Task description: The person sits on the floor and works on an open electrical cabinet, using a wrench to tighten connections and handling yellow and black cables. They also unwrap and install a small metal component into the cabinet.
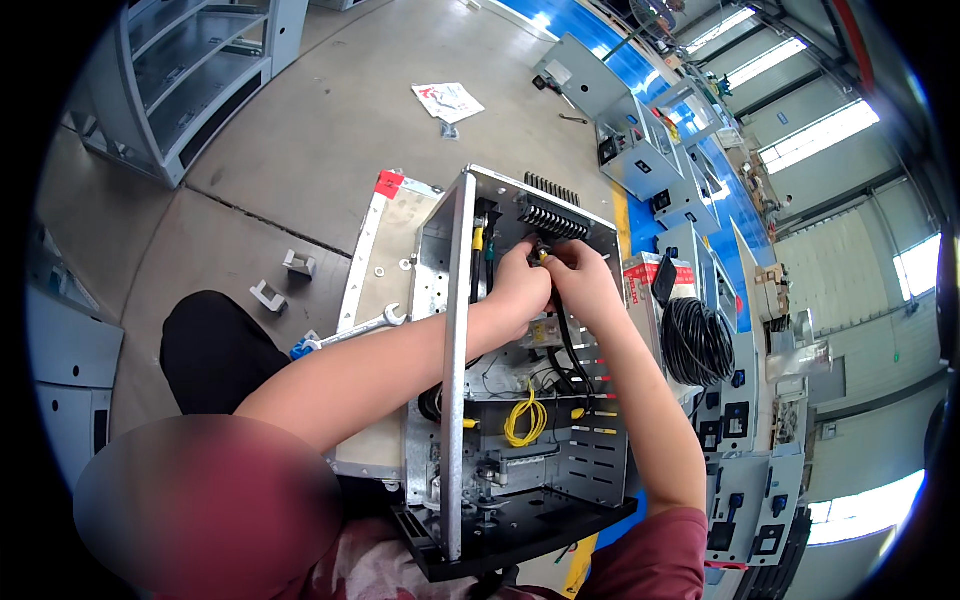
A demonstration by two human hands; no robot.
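Note:
Both my hands reach inside an open grey metal cabinet point(455, 340), close to a black ribbed terminal block point(555, 222). My left hand point(522, 283) has its fingers closed at the end of a black cable point(565, 330) with a yellow band. Beside it my right hand point(587, 285) pinches at the same cable end, thumb and fingers together. The fingers cover most of the cable tip, so I cannot tell whether it touches the terminal block. Left of my hands, another cable with a yellow sleeve point(478, 238) runs down. Lower in the cabinet lies a coiled yellow wire point(525, 420).
A wrench point(365, 325) lies on the pale board left of the cabinet. Two small metal brackets point(268, 296) sit on the floor. To the right are a black cable coil point(698, 342) and a red-and-white box point(640, 280). Several grey cabinets point(645, 165) stand beyond.

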